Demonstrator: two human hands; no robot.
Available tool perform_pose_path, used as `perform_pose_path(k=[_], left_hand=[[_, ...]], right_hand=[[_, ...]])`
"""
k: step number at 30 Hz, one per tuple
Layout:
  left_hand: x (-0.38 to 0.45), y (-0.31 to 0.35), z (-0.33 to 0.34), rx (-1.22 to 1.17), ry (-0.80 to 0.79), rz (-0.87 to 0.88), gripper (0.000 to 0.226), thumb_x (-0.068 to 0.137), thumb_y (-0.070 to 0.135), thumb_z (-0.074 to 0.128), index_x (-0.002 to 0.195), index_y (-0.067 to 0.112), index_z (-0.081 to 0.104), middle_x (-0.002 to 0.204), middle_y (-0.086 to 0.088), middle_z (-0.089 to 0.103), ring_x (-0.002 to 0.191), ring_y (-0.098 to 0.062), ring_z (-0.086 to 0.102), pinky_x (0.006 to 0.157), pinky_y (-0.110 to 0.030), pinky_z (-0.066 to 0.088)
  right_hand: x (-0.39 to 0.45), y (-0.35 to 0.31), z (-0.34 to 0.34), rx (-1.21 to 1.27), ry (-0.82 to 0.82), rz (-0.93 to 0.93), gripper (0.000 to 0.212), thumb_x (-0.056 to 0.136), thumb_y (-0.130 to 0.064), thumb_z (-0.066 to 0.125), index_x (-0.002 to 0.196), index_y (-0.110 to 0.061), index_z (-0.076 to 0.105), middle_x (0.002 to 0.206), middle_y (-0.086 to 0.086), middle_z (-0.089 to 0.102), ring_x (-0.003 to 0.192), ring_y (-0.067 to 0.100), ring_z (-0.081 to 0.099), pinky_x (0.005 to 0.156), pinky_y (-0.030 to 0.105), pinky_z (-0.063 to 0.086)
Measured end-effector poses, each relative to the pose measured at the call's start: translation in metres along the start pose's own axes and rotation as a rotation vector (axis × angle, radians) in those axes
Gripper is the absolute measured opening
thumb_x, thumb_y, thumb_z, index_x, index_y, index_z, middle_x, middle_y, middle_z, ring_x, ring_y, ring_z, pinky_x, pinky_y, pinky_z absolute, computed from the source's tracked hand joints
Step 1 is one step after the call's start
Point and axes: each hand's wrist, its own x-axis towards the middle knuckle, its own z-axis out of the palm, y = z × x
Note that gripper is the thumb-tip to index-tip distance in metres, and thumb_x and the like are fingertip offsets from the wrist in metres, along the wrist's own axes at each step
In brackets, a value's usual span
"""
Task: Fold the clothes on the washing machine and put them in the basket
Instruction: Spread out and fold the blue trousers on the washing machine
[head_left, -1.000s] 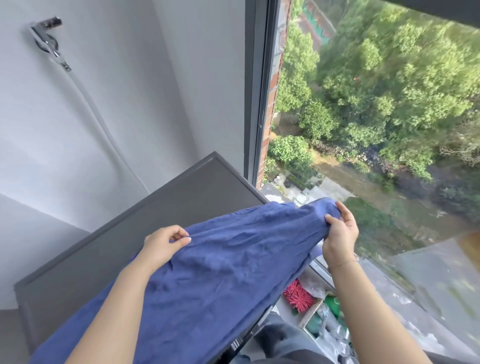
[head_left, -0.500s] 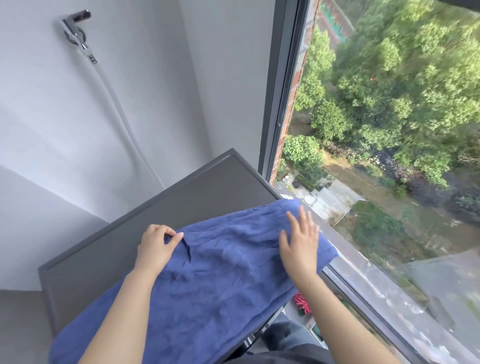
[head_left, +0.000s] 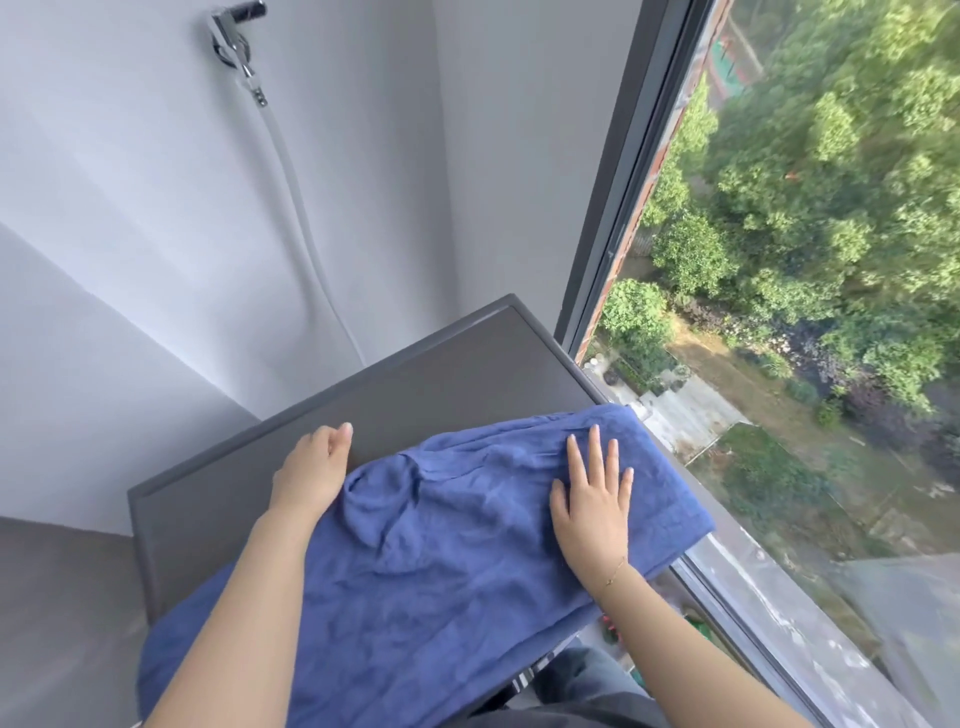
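Wrinkled blue cotton garment (head_left: 441, 561) lies across dark grey washing machine top (head_left: 457, 384), overhanging its near edge; right hand (head_left: 592, 499) presses flat, left hand (head_left: 311, 467) rests relaxed at the garment's far edge.

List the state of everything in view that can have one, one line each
blue garment: spread flat on the washer, wrinkled, near edges hanging off.
left hand: at the garment's far left edge, grip unclear.
right hand: flat on the garment, fingers straight.
washing machine: top partly covered.
wall tap: hose attached.
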Motion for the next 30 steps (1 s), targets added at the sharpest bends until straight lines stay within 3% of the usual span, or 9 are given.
perform_pose_path(k=[2, 5, 9, 13, 19, 22, 24, 26, 30], left_hand=[[-0.008, -0.004, 0.001, -0.057, -0.077, -0.069, 0.051, 0.099, 0.051, 0.029, 0.106, 0.010, 0.060, 0.112, -0.009, 0.061, 0.108, -0.029, 0.054, 0.090, -0.038, 0.040], [-0.026, -0.002, 0.005, -0.294, -0.215, -0.023, 0.019, 0.093, 0.037, 0.057, 0.105, 0.022, 0.059, 0.104, 0.007, 0.060, 0.103, -0.014, 0.055, 0.085, -0.024, 0.037], [-0.032, -0.008, 0.004, -0.319, -0.226, 0.130, 0.022, 0.089, 0.006, 0.061, 0.095, 0.027, 0.064, 0.105, 0.008, 0.064, 0.098, -0.009, 0.059, 0.078, -0.013, 0.039], [-0.034, -0.015, -0.004, -0.191, -0.170, 0.088, 0.004, 0.089, 0.019, 0.065, 0.089, 0.016, 0.068, 0.094, 0.000, 0.067, 0.086, -0.015, 0.061, 0.070, -0.015, 0.042], [-0.040, -0.020, -0.020, -0.168, -0.289, 0.145, 0.008, 0.080, 0.023, 0.076, 0.084, 0.027, 0.070, 0.098, 0.006, 0.059, 0.085, -0.009, 0.056, 0.071, -0.014, 0.040], [-0.041, -0.026, -0.025, -0.193, -0.240, 0.158, 0.014, 0.079, 0.014, 0.077, 0.071, 0.022, 0.069, 0.099, 0.006, 0.062, 0.078, -0.011, 0.058, 0.066, -0.014, 0.042], [-0.040, -0.029, -0.028, -0.225, -0.161, 0.153, 0.015, 0.084, 0.019, 0.072, 0.070, 0.018, 0.067, 0.095, 0.006, 0.063, 0.073, -0.013, 0.058, 0.065, -0.015, 0.043], [-0.037, -0.029, -0.029, -0.217, -0.145, 0.133, 0.020, 0.091, 0.028, 0.064, 0.075, 0.017, 0.064, 0.084, 0.004, 0.062, 0.072, -0.016, 0.055, 0.065, -0.021, 0.043], [-0.030, -0.022, -0.018, -0.146, -0.135, 0.088, 0.024, 0.098, 0.032, 0.049, 0.081, 0.015, 0.052, 0.071, 0.003, 0.052, 0.067, -0.017, 0.046, 0.063, -0.030, 0.038]], right_hand=[[0.003, -0.007, -0.005, 0.032, 0.085, -0.170, 0.060, 0.090, -0.004, 0.043, 0.147, -0.020, 0.036, 0.160, 0.004, 0.014, 0.148, 0.023, 0.001, 0.119, 0.041, -0.009], [0.009, -0.018, -0.002, 0.093, 0.018, -0.403, 0.050, 0.088, -0.008, 0.035, 0.134, -0.018, 0.055, 0.152, 0.005, 0.037, 0.145, 0.024, 0.023, 0.119, 0.043, 0.012], [0.012, -0.031, 0.011, 0.114, -0.117, -0.426, 0.056, 0.092, -0.030, 0.020, 0.132, -0.019, 0.058, 0.151, 0.002, 0.040, 0.143, 0.023, 0.029, 0.119, 0.040, 0.015], [0.019, -0.049, 0.012, 0.226, -0.009, -0.393, 0.032, 0.088, -0.017, 0.049, 0.114, -0.016, 0.069, 0.123, 0.003, 0.061, 0.117, 0.028, 0.054, 0.100, 0.040, 0.041], [0.045, -0.101, 0.000, 0.190, -0.300, -0.663, 0.037, 0.089, -0.023, 0.061, 0.126, -0.023, 0.060, 0.117, -0.002, 0.057, 0.112, 0.020, 0.046, 0.096, 0.028, 0.030], [0.052, -0.115, 0.004, 0.164, -0.364, -0.751, 0.019, 0.090, -0.027, 0.062, 0.106, -0.022, 0.071, 0.105, -0.002, 0.058, 0.100, 0.016, 0.045, 0.086, 0.027, 0.028], [0.055, -0.118, 0.003, 0.162, -0.403, -0.724, 0.024, 0.093, -0.033, 0.059, 0.076, -0.019, 0.069, 0.090, -0.005, 0.056, 0.086, 0.012, 0.042, 0.080, 0.026, 0.023], [0.059, -0.119, -0.003, 0.163, -0.433, -0.642, 0.043, 0.097, -0.036, 0.052, 0.058, -0.018, 0.044, 0.067, -0.005, 0.046, 0.067, 0.014, 0.037, 0.077, 0.028, 0.026], [0.067, -0.125, -0.004, 0.002, -0.430, -0.520, 0.043, 0.102, -0.036, 0.038, 0.063, -0.019, 0.034, 0.056, -0.004, 0.041, 0.059, 0.022, 0.039, 0.084, 0.032, 0.031]])
